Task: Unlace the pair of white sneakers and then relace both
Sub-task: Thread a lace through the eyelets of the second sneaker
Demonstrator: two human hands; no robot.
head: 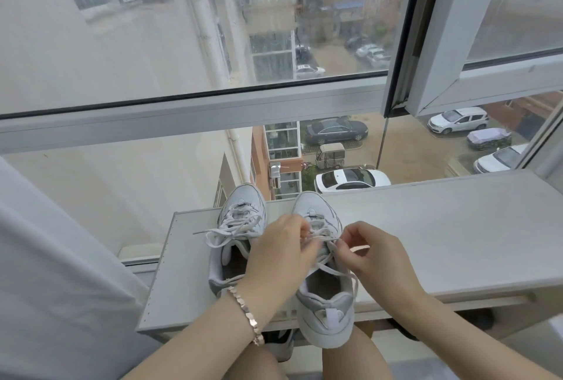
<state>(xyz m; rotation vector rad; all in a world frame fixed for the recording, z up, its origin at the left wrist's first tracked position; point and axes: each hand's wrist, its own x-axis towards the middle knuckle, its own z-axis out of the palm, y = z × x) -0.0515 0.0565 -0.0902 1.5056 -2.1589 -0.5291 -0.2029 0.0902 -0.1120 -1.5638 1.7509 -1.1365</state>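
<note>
Two rounded white sneakers (240, 215) stand on the pale matte bench (441, 236). Left hand (280, 258) and right hand (377, 255) each pinch flat woven laces (321, 237) on the nearer sneaker (326, 300).

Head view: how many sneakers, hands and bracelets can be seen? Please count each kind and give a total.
Sneakers: 2 (left sneaker, right sneaker)
Hands: 2 (left hand, right hand)
Bracelet: 1
Total: 5

1 bracelet (245, 311) of small faceted rose-gold metal links is worn on the left wrist. The 2 forearms are left uncovered down to the left hand (278, 253) and the right hand (377, 253).
</note>
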